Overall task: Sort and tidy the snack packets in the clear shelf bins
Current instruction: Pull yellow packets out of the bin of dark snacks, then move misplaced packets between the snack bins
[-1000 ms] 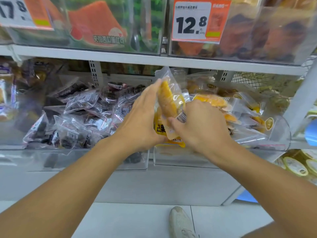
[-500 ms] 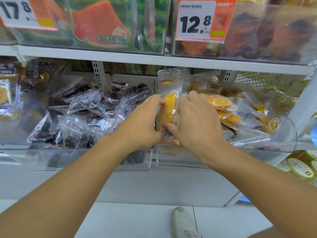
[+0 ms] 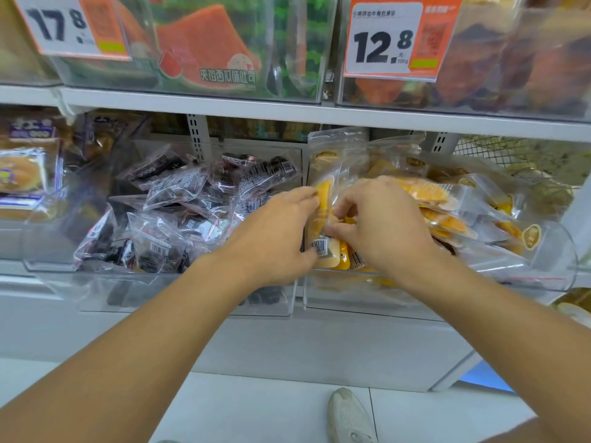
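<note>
Clear packets of yellow dried fruit (image 3: pixel 444 215) fill the right-hand clear bin (image 3: pixel 543 266). At that bin's left end a few yellow packets (image 3: pixel 326 199) stand upright. My left hand (image 3: pixel 275 235) grips them from the left, thumb under a barcode label, fingers along the top edge. My right hand (image 3: pixel 380 225) pinches the same packets from the right with curled fingers. The neighbouring clear bin (image 3: pixel 160 292) on the left holds several dark snack packets (image 3: pixel 179 212) in a loose heap.
A white shelf board (image 3: pixel 287 113) runs just above the bins, with upper bins and orange price tags 17.8 (image 3: pixel 64 24) and 12.8 (image 3: pixel 393 43). Bread packets (image 3: pixel 25 167) lie far left. My shoe (image 3: pixel 348 414) stands on the tiled floor.
Both hands have lowered the upright yellow packets from above the bin down into its left end. The camera has tipped slightly, so the shelf sits lower in view.
</note>
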The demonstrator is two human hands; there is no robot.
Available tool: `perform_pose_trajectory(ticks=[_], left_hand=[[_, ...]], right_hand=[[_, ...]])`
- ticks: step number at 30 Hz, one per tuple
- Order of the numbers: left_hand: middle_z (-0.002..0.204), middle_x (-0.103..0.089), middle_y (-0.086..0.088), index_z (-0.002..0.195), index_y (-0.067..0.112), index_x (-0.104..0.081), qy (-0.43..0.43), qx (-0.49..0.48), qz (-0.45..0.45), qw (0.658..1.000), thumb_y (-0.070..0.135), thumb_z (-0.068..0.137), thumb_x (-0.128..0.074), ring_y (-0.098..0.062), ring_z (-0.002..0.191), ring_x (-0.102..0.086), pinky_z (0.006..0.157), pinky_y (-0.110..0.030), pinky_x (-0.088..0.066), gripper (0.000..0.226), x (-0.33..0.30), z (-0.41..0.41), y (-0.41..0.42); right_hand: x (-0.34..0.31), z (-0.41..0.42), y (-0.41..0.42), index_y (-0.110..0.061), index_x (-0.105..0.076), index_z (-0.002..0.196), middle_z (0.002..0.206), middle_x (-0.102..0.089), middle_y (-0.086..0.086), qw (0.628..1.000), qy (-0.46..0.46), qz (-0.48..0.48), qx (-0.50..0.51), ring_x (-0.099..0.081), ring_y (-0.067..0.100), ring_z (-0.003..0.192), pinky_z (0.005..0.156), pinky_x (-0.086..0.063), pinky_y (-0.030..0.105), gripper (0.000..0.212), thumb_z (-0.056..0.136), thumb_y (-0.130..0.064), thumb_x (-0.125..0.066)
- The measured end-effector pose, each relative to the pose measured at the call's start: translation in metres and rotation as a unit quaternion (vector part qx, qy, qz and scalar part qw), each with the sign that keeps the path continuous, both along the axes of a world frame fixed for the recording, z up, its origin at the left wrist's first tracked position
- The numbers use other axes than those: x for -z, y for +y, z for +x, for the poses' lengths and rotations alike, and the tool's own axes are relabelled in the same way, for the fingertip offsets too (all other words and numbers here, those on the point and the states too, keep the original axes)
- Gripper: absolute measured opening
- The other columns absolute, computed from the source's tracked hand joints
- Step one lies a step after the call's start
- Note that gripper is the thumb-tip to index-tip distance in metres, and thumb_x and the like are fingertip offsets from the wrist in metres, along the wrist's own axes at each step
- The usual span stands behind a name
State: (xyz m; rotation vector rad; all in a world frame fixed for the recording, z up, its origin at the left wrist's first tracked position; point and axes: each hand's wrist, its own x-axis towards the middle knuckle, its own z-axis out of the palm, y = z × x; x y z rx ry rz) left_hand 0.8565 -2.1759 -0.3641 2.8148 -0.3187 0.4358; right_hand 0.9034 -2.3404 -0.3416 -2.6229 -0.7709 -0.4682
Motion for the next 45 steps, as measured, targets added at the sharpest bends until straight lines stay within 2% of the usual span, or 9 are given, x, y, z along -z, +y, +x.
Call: perform_pose_trajectory(ticks=[6, 11, 13, 17, 23, 28, 33, 38, 45], left_hand=[[0.141, -0.053, 0.005, 0.127, 0.018, -0.063, -0.032, 0.038, -0.019, 0.999, 0.036, 0.081, -0.07, -0.016, 0.127, -0.051, 0.102, -0.038, -0.047, 0.049, -0.003, -0.01, 0.008], [0.096, -0.066, 0.015, 0.101, 0.023, -0.07, -0.107, -0.043, -0.12, 0.986, 0.024, 0.079, -0.068, -0.004, 0.089, -0.059, 0.079, -0.019, -0.048, 0.022, -0.022, -0.05, 0.054], [0.082, -0.065, 0.016, 0.088, 0.025, -0.069, -0.059, -0.096, -0.107, 0.988, 0.017, 0.079, -0.07, -0.003, 0.078, -0.06, 0.069, -0.023, -0.05, 0.013, -0.024, -0.07, 0.082], [0.074, -0.065, 0.019, 0.079, 0.036, -0.065, 0.053, -0.143, -0.049, 0.987, 0.024, 0.077, -0.08, 0.002, 0.068, -0.061, 0.065, -0.024, -0.05, 0.019, -0.022, -0.096, 0.118], [0.071, -0.061, 0.014, 0.072, 0.029, -0.06, 0.16, -0.172, 0.037, 0.971, 0.056, 0.056, -0.09, -0.004, 0.068, -0.057, 0.065, -0.03, -0.052, 0.044, -0.004, -0.082, 0.15], [0.058, -0.065, 0.015, 0.061, 0.025, -0.068, 0.254, -0.137, 0.015, 0.957, 0.051, 0.053, -0.093, -0.004, 0.058, -0.061, 0.062, -0.033, -0.056, 0.037, -0.01, -0.065, 0.171], [0.053, -0.06, 0.01, 0.052, 0.021, -0.062, 0.247, -0.085, -0.012, 0.965, 0.038, 0.06, -0.092, -0.007, 0.052, -0.056, 0.059, -0.033, -0.054, 0.036, -0.001, -0.06, 0.171], [0.063, -0.065, 0.006, 0.063, 0.02, -0.069, 0.194, -0.047, -0.049, 0.979, 0.034, 0.071, -0.089, -0.011, 0.061, -0.059, 0.061, -0.029, -0.048, 0.026, 0.004, -0.078, 0.182], [0.061, -0.063, 0.006, 0.066, 0.022, -0.069, 0.16, -0.027, -0.075, 0.984, 0.032, 0.075, -0.085, -0.007, 0.058, -0.055, 0.057, -0.022, -0.041, 0.021, 0.014, -0.1, 0.176]], right_hand=[[-0.021, -0.014, 0.022, -0.021, -0.048, 0.075, 0.085, -0.062, 0.001, 0.979, -0.074, -0.174, 0.075, -0.058, 0.026, 0.095, 0.073, -0.035, 0.036, 0.041, 0.081, -0.052, -0.075], [-0.043, -0.048, 0.033, -0.026, -0.056, 0.068, 0.073, -0.053, -0.011, 0.992, -0.034, 0.014, -0.118, -0.055, 0.014, 0.073, 0.065, -0.046, 0.034, 0.031, 0.084, -0.047, -0.071], [-0.036, -0.062, 0.05, -0.027, -0.062, 0.081, 0.081, -0.06, -0.011, 0.981, -0.001, -0.032, -0.191, -0.059, 0.014, 0.079, 0.07, -0.052, 0.037, 0.021, 0.087, -0.046, -0.067], [-0.018, -0.063, 0.081, -0.023, -0.063, 0.1, 0.099, -0.06, -0.003, 0.959, 0.029, -0.227, -0.167, -0.061, 0.025, 0.09, 0.076, -0.055, 0.041, 0.031, 0.09, -0.053, -0.062], [-0.035, -0.063, 0.11, -0.031, -0.058, 0.09, 0.095, -0.053, -0.009, 0.962, 0.005, -0.184, -0.202, -0.058, 0.024, 0.088, 0.07, -0.046, 0.035, 0.032, 0.084, -0.062, -0.062], [-0.012, -0.066, 0.152, -0.024, -0.036, 0.078, 0.091, -0.056, 0.0, 0.916, 0.066, -0.308, -0.248, -0.06, 0.027, 0.1, 0.068, -0.035, 0.034, 0.039, 0.091, -0.048, -0.064], [0.011, -0.069, 0.172, -0.023, -0.021, 0.069, 0.072, -0.041, -0.002, 0.904, 0.025, -0.351, -0.24, -0.063, 0.028, 0.098, 0.07, -0.046, 0.034, 0.048, 0.096, -0.029, -0.061], [0.005, -0.068, 0.171, -0.022, -0.055, 0.087, 0.073, -0.044, -0.003, 0.909, 0.02, -0.344, -0.235, -0.064, 0.029, 0.096, 0.064, -0.033, 0.031, 0.024, 0.093, -0.045, -0.06], [0.004, -0.086, 0.155, -0.026, -0.058, 0.1, 0.102, -0.065, 0.002, 0.904, 0.009, -0.365, -0.225, -0.064, 0.03, 0.101, 0.068, -0.034, 0.034, 0.026, 0.096, -0.051, -0.054]])
